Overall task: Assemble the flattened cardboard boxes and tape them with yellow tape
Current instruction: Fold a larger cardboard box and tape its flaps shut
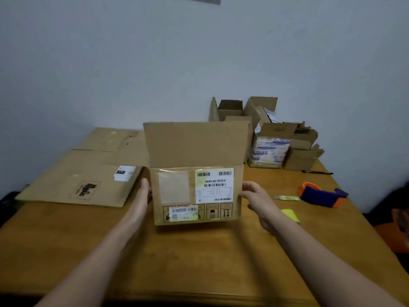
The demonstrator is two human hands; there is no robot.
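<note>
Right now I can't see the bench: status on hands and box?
Left hand and right hand flat on box sides. Box upright, top flap up, untaped. Tape dispenser idle at right.

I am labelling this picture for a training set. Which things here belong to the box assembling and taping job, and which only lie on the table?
Belong to the job:
- open box between left hand and right hand
- flattened boxes
- tape dispenser
- yellow tape piece
- assembled boxes

Only lying about:
- black pen-like thing

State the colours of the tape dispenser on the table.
Blue and orange tape dispenser, seen in the head view.
</note>
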